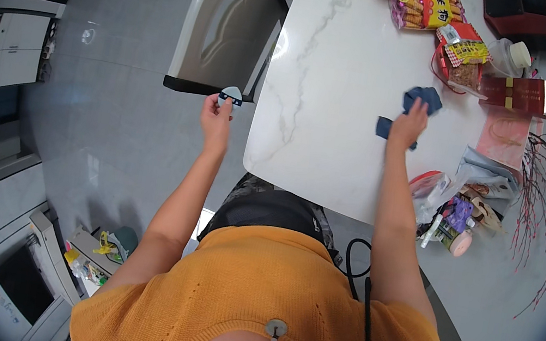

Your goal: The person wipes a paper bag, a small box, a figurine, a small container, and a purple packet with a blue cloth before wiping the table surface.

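Note:
My left hand (215,118) is off the table's left edge, pinching a small light-blue and navy piece (230,95) between thumb and fingers; its exact kind is unclear. On the right part of the white marbled table (328,93), my right hand (408,125) has its fingertips drawn together at the near edge of a crumpled dark blue cloth (427,97). Another dark blue cloth (383,126) lies flat just beside it, partly covered by my right wrist.
Beyond the left edge stands a pale chair (228,28). Snack bags (427,9), a capped clear jar (508,58) and a dark red box (514,93) line the far right. Nearer sit plastic bags (434,192) and a pink-capped bottle (460,243); red-budded branches (542,206) spread beside them.

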Available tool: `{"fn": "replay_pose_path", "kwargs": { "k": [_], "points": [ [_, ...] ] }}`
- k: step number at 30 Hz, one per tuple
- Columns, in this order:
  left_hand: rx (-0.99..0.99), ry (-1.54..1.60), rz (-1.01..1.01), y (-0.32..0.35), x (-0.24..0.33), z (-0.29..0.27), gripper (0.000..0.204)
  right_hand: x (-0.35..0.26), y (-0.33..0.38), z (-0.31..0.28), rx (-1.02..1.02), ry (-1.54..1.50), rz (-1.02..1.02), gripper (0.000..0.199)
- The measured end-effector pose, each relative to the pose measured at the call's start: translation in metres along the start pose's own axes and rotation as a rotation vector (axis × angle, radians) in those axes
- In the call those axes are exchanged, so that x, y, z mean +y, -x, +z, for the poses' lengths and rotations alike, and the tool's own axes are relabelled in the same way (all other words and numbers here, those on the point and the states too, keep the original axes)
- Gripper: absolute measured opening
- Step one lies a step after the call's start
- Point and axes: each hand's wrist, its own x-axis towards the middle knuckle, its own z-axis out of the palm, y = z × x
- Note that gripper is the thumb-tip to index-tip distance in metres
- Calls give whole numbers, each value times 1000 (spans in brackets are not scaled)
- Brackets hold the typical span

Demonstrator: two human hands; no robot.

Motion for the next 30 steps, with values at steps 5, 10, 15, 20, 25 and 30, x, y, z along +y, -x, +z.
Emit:
{"fn": "replay_pose_path", "kwargs": {
  "k": [5, 10, 15, 20, 25, 30],
  "points": [
    [2, -32, -49, 6, -17, -14, 14, -113, 49, -8, -235, -304, -199, 45],
    [-32, -16, -22, 6, -14, -20, 14, -213, 124, -49, -344, -487, -460, 42],
    [-50, 3, 65, -1, -3, -27, 15, -239, 160, -85, -540, -882, -523, 40],
    [-88, 9, 45, -5, 1, -16, 15, -176, 112, -84, -439, -1063, -39, 43],
    [-140, -6, -5, 3, 9, -2, 14, -47, 42, -74, 41, -608, 359, 43],
    [-172, 5, 5, 1, 1, -2, 13, 8, 51, -30, -79, -39, 407, 50]
  ]
}}
